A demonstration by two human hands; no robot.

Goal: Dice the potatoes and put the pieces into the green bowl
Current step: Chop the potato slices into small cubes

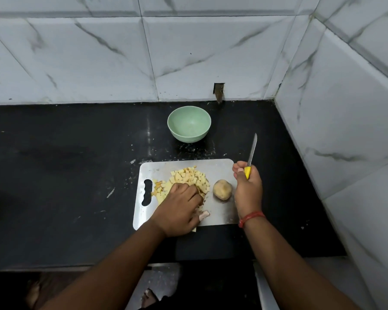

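One whole potato (222, 189), one bowl (189, 124), one knife (251, 155)

No legible text, label, brand, number or sign anywhere in view.

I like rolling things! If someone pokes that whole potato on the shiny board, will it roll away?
Probably a little. The whole potato looks round and lies loose on the smooth metal board, so a poke could wobble it along. It looks lumpy, so likely not far.
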